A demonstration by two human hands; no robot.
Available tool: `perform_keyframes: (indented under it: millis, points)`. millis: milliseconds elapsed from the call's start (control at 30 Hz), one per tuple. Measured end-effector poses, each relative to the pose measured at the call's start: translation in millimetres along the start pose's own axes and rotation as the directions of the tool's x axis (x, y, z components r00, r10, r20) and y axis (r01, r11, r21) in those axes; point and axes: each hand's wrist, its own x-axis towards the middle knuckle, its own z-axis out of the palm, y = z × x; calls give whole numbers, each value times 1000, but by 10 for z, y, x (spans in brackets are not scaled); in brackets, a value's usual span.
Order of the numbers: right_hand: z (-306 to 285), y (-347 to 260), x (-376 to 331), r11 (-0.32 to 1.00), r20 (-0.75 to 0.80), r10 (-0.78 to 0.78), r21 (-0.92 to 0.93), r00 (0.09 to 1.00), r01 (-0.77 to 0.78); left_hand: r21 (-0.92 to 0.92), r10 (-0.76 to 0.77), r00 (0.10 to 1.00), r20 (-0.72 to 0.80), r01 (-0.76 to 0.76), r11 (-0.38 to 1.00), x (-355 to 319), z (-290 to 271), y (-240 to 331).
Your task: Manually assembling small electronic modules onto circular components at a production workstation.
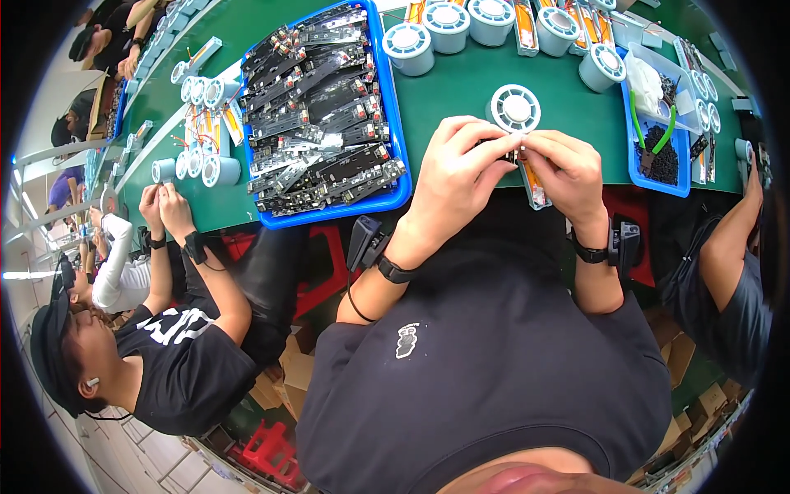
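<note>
In front of me on the table is a pale blue handheld-fan part with a round slotted head [516,109]. Below its head, a handle housing with an orange strip [536,191] shows between my hands. My left hand [463,171] comes from the left, thumb and forefinger pinched together at the fan's neck. Facing it, my right hand [569,169] is closed in a pinch at the same spot. A tiny dark and white piece shows between the fingertips, too small and covered to name. My fingers hide the fan's neck.
Left of me stands a blue tray [401,177] heaped with black circuit boards [321,107]. More fan parts [409,49] line the table's far side. At right, a blue bin [681,183] holds black screws or similar bits and green-handled cutters [665,132]. A co-worker's hands [169,207] are at left.
</note>
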Motion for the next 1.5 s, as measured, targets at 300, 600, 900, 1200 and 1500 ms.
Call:
perform_keyframes:
  millis: [300,600,900,1200,1500]
  points:
    - [-40,0,-19,960,46,-111,-255,993,119,-337,-246,966,82,260,905,-1,70,65]
    - [76,50,-15,979,-105,-109,-182,988,89,-385,-263,961,80,274,882,40,114,87]
    - [10,-23,20,944,-61,-178,-294,982,152,-285,-274,961,35,273,919,37,153,141]
    - [71,29,37,958,-121,-188,-242,975,154,-388,-334,937,98,345,855,49,133,116]
    - [91,14,5,965,-63,-178,-204,982,162,-290,-172,984,39,175,941,53,109,11]
